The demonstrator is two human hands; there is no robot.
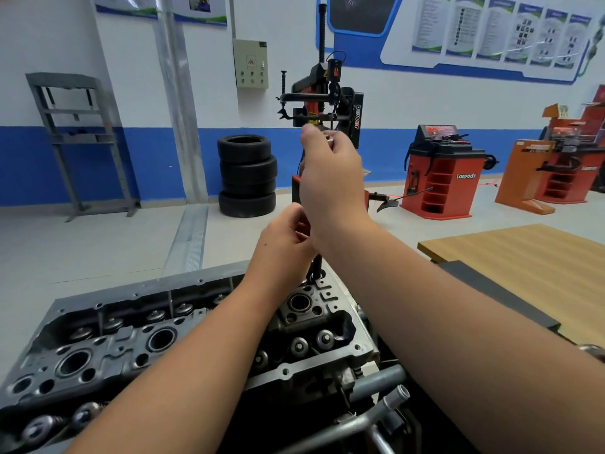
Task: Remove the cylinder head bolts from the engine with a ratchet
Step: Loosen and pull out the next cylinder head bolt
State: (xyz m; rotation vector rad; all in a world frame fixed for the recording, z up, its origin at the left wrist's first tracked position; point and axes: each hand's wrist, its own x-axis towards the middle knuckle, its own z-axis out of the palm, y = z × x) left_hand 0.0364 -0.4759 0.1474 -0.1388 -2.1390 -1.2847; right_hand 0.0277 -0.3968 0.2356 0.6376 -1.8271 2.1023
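Nearest to me lies the cylinder head (pixel 137 339), its valve springs and open bores facing up on the stand. From here I cannot pick out which bolt holes are already empty, so I judge progress only from the tool. At the head's far right corner a dark shaft (pixel 317 265) stands upright in a bolt hole; it is either the ratchet extension or a long bolt, I cannot tell which. My left hand (pixel 284 247) curls round it low down. Above, my right hand (pixel 330 178) pinches a silvery piece (pixel 329 139) at the top between thumb and fingers. I judge this corner bolt is mid-removal, turning by hand, with others possibly left. Beyond stand stacked tyres (pixel 247 175).
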